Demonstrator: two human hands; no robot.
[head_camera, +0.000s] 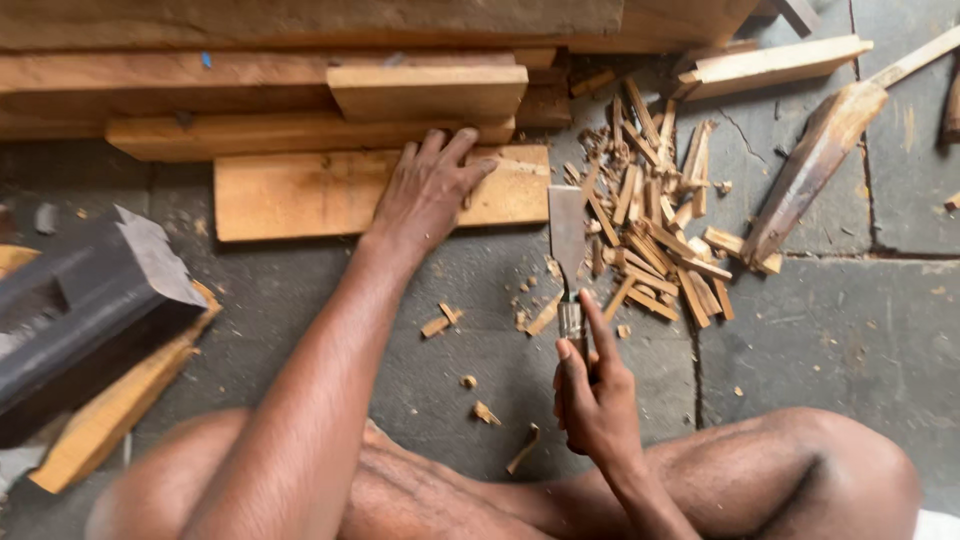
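Note:
My left hand (428, 190) lies flat, fingers spread, on a short light wooden board (300, 195) on the stone floor. My right hand (595, 395) grips the handle of a wide flat chisel (567, 235), index finger stretched along it. The steel blade points away from me, its edge just right of the board's end and close to a pile of wood chips (655, 220). My bare knees show at the bottom of the view.
Stacked planks (260, 85) run along the top left. A dark metal block (85, 295) rests on a wooden piece at left. A long wedge-shaped offcut (815, 165) and a pale slat (775, 62) lie at upper right. Small chips (485, 412) dot the floor.

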